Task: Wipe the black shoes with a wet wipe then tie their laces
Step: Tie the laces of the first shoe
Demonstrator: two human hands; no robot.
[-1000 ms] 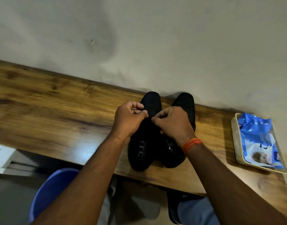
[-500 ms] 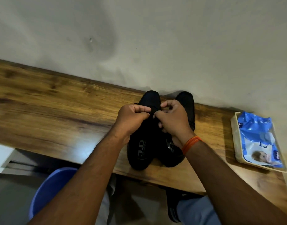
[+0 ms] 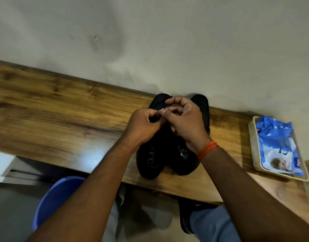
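Observation:
Two black shoes stand side by side on the wooden table (image 3: pixel 63 110), toes toward the wall: the left shoe (image 3: pixel 151 161) and the right shoe (image 3: pixel 201 109). Above the left shoe's lacing, my left hand (image 3: pixel 143 126) and my right hand (image 3: pixel 187 121) meet, fingers curled, pinching its black lace (image 3: pixel 166 102), of which only a short dark bit shows at the fingertips. The hands hide the rest of the lacing. An orange band circles my right wrist.
A beige tray (image 3: pixel 253 154) at the table's right end holds a blue pack of wet wipes (image 3: pixel 279 142). The wall runs just behind the shoes. A blue chair seat (image 3: pixel 54 198) shows below the table's front edge, beside my legs.
Both hands have shifted farther toward the shoe's toe. My right hand has risen and turned, its fingers now looping over the lace above my left hand's fingertips.

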